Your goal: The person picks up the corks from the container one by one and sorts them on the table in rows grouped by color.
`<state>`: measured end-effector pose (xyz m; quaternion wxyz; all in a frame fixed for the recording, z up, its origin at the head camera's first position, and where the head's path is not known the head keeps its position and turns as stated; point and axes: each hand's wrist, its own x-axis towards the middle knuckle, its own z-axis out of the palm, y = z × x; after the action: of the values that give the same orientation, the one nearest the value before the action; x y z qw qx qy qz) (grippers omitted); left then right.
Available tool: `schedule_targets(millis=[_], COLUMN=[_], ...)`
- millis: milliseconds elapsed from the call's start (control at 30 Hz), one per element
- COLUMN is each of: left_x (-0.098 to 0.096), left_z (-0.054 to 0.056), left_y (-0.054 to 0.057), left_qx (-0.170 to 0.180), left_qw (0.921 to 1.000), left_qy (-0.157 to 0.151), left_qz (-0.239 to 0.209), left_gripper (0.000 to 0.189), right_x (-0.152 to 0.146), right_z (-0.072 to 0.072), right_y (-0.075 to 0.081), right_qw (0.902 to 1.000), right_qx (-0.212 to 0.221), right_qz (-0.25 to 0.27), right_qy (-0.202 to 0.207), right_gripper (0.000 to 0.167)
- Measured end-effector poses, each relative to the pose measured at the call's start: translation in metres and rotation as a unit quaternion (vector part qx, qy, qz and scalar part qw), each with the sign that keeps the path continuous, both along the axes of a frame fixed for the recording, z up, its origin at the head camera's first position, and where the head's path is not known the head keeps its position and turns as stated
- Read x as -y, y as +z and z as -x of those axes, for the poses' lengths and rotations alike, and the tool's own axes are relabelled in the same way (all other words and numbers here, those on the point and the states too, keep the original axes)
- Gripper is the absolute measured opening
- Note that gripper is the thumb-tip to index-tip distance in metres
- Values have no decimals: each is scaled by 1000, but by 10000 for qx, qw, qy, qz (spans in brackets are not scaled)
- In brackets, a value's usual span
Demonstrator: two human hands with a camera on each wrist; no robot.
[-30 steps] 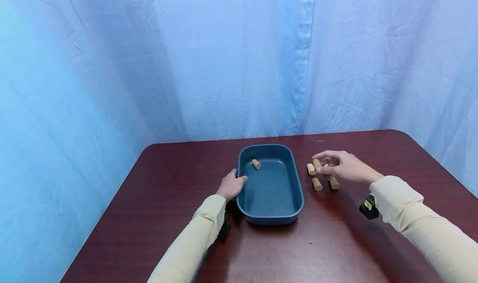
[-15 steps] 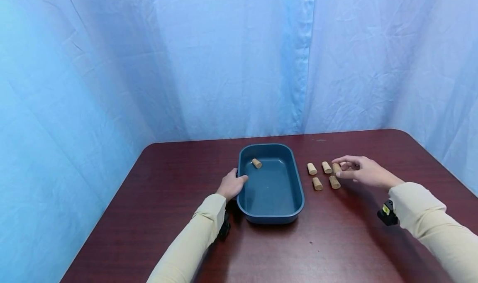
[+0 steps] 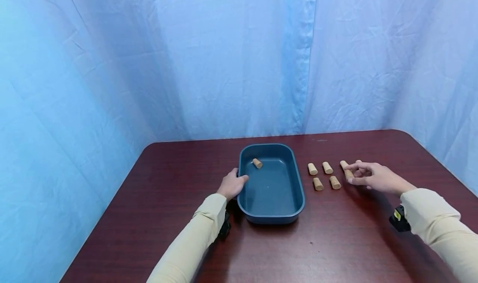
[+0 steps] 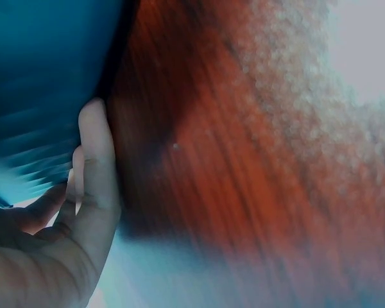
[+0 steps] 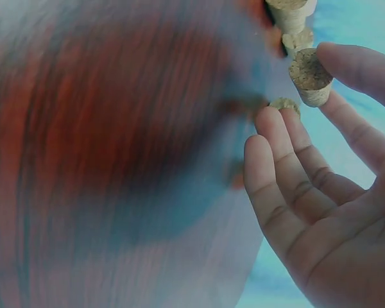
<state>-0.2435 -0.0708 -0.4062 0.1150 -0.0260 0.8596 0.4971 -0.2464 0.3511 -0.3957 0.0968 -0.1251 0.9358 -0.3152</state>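
A deep blue rectangular dish (image 3: 274,216) with rounded corners stands mid-table, one cork stopper (image 3: 257,163) lying inside near its far left. My left hand (image 3: 230,185) grips the dish's left side, thumb over the rim. Its fingers (image 4: 96,154) lie along the outer wall in the left wrist view. Right of the dish, my right hand (image 3: 382,180) pinches a tapered cork stopper (image 5: 311,77) between thumb and forefinger, the other fingers loosely bent. Just beyond that cork lies another cork (image 3: 343,164). In the right wrist view more corks show behind it.
Several corks lie in two short rows between dish and right hand, among them a near cork (image 3: 318,184) and a far cork (image 3: 327,167). The dark red-brown table (image 3: 179,183) has rounded far corners. Light blue curtains (image 3: 231,67) hang behind it.
My right hand has moved rightward along the corks, from beside the left ones to the right end, with a cork between its fingers. The left hand and the dish have stayed in place.
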Motion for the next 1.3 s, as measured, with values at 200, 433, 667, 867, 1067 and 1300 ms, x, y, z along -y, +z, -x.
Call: schedule_targets(millis=[200, 433, 667, 867, 1067, 1300], left_x=[-1, -1, 0, -1, -1, -1], left_z=[-1, -3, -2, -2, -2, -2], left_y=[1, 1, 1, 0, 0, -1], left_qx=[-3, 16, 19, 9, 4, -43], left_qw=[10000, 10000, 10000, 10000, 10000, 10000], left_qy=[39, 66, 59, 61, 70, 64], left_qz=[-2, -27, -42, 0, 12, 5], left_gripper=[53, 53, 52, 52, 52, 51], right_x=[-3, -5, -3, -3, -6, -7], right_z=[-1, -1, 2, 2, 3, 3], right_y=[-3, -3, -6, -6, -3, -2], right_qw=[9996, 9994, 9986, 9983, 9976, 9965], right_qx=[-51, 93, 16, 40, 75, 21], right_qz=[-256, -320, -520, -567, -661, -812], right_qy=[56, 111, 103, 132, 201, 176], right_gripper=[53, 52, 50, 50, 50, 47])
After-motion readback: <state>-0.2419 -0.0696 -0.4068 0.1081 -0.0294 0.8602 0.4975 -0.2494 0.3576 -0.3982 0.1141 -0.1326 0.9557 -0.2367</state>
